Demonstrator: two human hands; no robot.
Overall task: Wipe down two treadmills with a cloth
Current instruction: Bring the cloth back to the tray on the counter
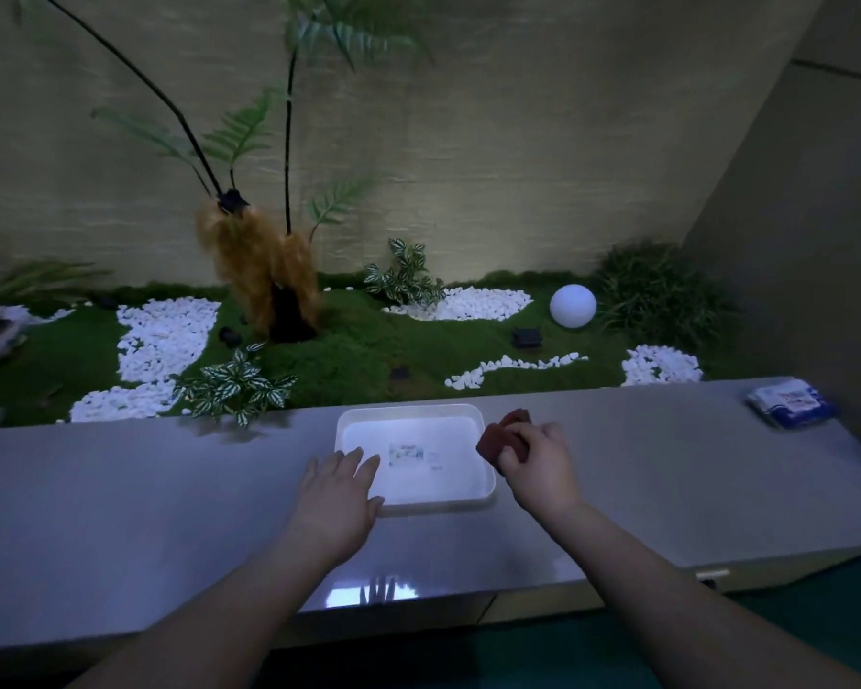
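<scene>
My right hand [538, 457] grips a bunched dark red cloth [500, 435] just past the right rim of a white plastic tray [488, 482]. The tray sits on a grey ledge [170, 489] and has a small label on its bottom. With fingers straight, my left hand [341, 489] rests flat on the tray's front left corner. No treadmill is in view.
A blue and white packet [791, 402] lies at the ledge's far right end. Behind the ledge is a decorative bed of green moss, white pebbles [162, 335], small plants, a tall fern trunk [264, 276] and a white globe lamp [572, 305]. A wall stands on the right.
</scene>
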